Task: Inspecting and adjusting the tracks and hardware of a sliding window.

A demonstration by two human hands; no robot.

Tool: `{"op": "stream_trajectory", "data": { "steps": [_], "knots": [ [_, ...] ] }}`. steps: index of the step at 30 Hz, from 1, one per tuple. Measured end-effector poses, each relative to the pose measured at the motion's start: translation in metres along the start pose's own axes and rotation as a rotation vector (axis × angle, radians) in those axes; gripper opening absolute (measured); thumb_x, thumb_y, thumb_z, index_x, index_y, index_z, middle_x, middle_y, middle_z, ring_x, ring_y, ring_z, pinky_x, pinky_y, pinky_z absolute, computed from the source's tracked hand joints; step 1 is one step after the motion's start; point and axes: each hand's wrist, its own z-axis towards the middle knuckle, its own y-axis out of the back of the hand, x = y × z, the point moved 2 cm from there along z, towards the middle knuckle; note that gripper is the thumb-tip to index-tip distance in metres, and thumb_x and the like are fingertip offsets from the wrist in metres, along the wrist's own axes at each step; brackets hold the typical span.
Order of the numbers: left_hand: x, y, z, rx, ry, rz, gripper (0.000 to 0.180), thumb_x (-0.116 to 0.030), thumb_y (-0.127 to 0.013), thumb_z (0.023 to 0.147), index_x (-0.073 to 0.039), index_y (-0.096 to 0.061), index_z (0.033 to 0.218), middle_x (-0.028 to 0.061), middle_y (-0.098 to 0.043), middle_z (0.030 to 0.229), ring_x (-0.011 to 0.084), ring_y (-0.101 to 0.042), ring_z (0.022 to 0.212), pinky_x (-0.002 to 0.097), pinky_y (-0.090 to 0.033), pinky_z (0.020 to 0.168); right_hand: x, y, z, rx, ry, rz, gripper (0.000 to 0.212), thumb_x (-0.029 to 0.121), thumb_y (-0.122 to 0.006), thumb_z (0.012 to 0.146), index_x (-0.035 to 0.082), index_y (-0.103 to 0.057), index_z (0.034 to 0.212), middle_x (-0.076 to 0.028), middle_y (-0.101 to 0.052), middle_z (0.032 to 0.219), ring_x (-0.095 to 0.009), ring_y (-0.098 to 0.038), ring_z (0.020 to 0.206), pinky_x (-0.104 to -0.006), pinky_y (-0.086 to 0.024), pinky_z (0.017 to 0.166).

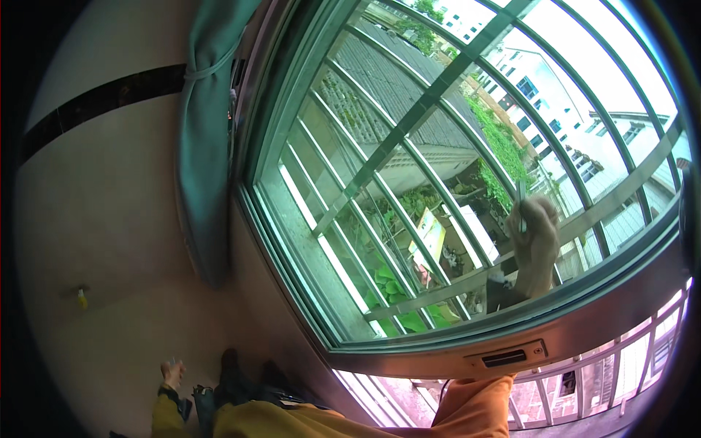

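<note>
Grips a slim grey object (521,198) in bare right hand (538,225); reaches behind metal-framed glass window (423,349). Cannot tell grip of bare left hand (173,375).

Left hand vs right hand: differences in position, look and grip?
- Position: the left hand is low at lower left, on the room side; the right hand shows through the window glass, higher in view.
- Size: the right hand looks larger in the picture than the left.
- Grip: the right is closed on a slim greyish object; the left's hold is too small to tell.
Shared: both bare.
</note>
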Motion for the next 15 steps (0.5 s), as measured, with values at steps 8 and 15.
{"op": "stream_trajectory", "data": {
  "steps": [8, 15],
  "knots": [
    [0.062, -0.033, -0.061, -0.037, 0.327, -0.551, 0.016, -0.012, -0.056, 0.085, -0.002, -0.044, 0.089, 0.005, -0.047, 0.068, 0.013, -0.043, 0.05, 0.0274, -0.029, 0.037, 0.005, 0.0, 0.037, 0.21, -0.025, 0.191, 0.01, 0.006, -0.057, 0.087, -0.001, -0.062, 0.083, -0.008, -0.058, 0.064, -0.008, -0.047, 0.044, -0.019, -0.036, 0.04],
    [0.092, -0.015, -0.051, -0.073, 0.34, -0.629, 0.012, -0.012, -0.055, 0.086, -0.003, -0.048, 0.082, 0.0071, -0.052, 0.069, 0.0129, -0.047, 0.047, 0.0254, -0.031, 0.035, -0.078, -0.04, 0.002, 0.287, -0.434, 0.087, 0.01, 0.008, -0.06, 0.083, 0.004, -0.063, 0.074, 0.0, -0.056, 0.064, -0.006, -0.049, 0.052, -0.0179, -0.038, 0.044]
  ]
}}
